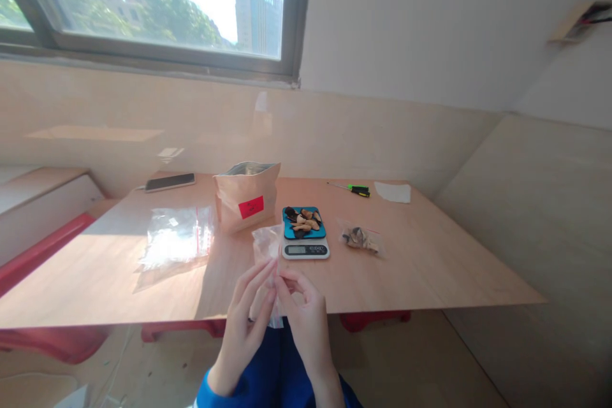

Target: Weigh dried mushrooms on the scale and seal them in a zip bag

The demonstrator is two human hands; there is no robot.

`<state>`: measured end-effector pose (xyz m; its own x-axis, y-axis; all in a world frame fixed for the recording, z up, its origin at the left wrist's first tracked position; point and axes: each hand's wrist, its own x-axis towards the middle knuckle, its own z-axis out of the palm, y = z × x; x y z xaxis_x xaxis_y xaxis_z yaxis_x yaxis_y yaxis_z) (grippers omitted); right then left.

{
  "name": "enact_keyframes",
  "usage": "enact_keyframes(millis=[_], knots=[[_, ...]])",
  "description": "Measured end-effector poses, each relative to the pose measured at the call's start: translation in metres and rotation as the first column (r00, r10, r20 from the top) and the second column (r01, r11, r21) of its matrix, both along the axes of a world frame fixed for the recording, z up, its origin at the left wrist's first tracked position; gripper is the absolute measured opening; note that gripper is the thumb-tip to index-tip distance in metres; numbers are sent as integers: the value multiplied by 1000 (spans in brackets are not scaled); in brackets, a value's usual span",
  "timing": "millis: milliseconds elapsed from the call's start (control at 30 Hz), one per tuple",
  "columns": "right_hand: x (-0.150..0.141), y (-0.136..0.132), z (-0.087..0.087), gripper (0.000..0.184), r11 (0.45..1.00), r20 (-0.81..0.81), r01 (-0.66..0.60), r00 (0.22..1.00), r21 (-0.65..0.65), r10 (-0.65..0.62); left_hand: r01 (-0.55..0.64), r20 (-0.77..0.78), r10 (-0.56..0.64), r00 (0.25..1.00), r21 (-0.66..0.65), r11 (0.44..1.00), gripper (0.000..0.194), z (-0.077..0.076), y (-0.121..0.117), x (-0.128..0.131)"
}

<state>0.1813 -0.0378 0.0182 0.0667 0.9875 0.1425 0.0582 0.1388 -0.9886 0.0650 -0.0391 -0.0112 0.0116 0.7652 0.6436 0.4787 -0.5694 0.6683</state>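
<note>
Between my hands, over the table's front edge, is a clear plastic zip bag. The fingers of my left hand pinch it from the left. My right hand grips it from the right, thumb and forefinger close to the left fingertips. Just beyond stands a small digital kitchen scale with a blue top, carrying a heap of dried, dark-edged slices. A filled clear bag of similar pieces lies right of the scale. Behind my left hand, an open kraft paper pouch with a red label stands upright.
A stack of clear plastic bags lies on the left of the wooden table. A phone rests at the back left. Toward the back right are a screwdriver and a white paper. Red stools stand below.
</note>
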Motion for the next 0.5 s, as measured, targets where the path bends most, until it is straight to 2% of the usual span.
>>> enact_keyframes(millis=[67, 167, 267, 333, 400, 500], knots=[[0, -2, 1, 25, 1000, 25, 7, 1000, -1, -7, 23, 22, -23, 999, -9, 1000, 49, -1, 1, -1], [3, -1, -1, 25, 999, 65, 36, 997, 14, -37, -18, 70, 19, 997, -10, 1000, 43, -4, 4, -1], [14, 6, -6, 26, 991, 73, 134, 988, 23, -135, -185, 197, 196, 961, -72, 980, 30, -3, 6, -3], [25, 17, -11, 27, 979, 80, 202, 976, 19, -203, -334, 295, 363, 884, -147, 931, 28, 1, 10, -6], [39, 32, -13, 28, 985, 97, 169, 981, 20, -170, -391, 350, 427, 834, -172, 904, 29, 9, 14, -8], [59, 62, -11, 33, 998, 199, -3, 980, 58, -9, -371, 382, 394, 836, -136, 919, 28, 21, 23, -9]])
